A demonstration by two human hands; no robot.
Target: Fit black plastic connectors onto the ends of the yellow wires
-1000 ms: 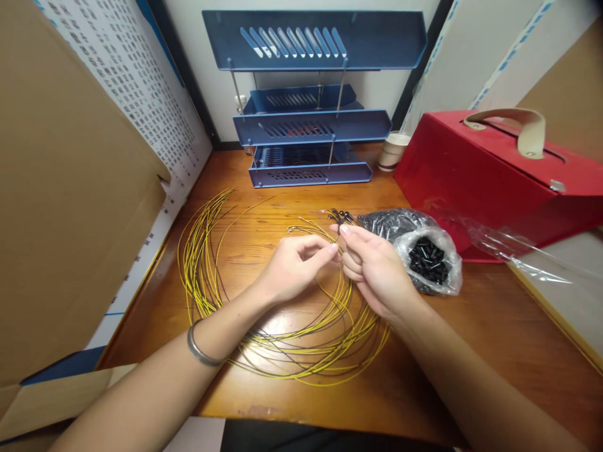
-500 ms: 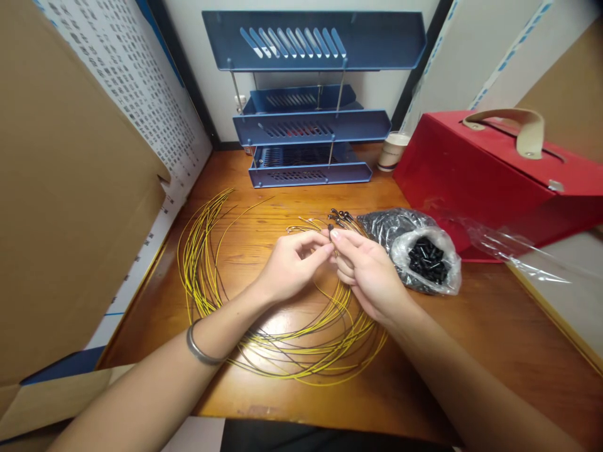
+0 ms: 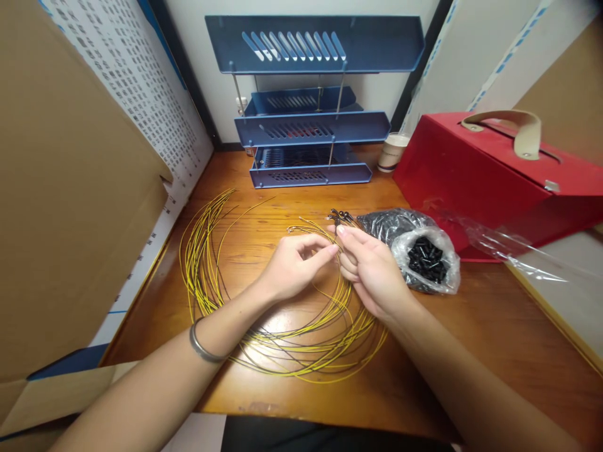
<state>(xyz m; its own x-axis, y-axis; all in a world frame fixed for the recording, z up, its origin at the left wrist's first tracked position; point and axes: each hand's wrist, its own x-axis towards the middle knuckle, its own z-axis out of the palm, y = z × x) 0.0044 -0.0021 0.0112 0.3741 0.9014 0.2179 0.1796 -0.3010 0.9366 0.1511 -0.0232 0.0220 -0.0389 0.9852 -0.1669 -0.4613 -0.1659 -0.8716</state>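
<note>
A looped bundle of thin yellow and black wires (image 3: 301,375) lies on the table under my wrists. My left hand (image 3: 296,265) is closed in a pinch, thumb and forefinger on a wire just beside my right fingertips. My right hand (image 3: 372,269) is closed too, its thumb and forefinger pinching a small black cap, mostly hidden by the fingers. Beyond it, several wire ends with black caps (image 3: 347,218) are gathered. Uncapped wire ends (image 3: 293,230) stick out past my left fingers. To the right, an open clear plastic bag (image 3: 400,242) holds many loose black caps (image 3: 428,260).
Behind stands a blue tiered letter tray (image 3: 311,129), with a paper cup (image 3: 392,152) at its right. A red box (image 3: 475,176) with a beige handle occupies the right back. Cardboard (image 3: 70,188) walls the left side of the wooden table (image 3: 471,351).
Both hands have shifted slightly right, and a small gap has opened between the left fingertips and the right ones. The wire bundle and bag stay in place.
</note>
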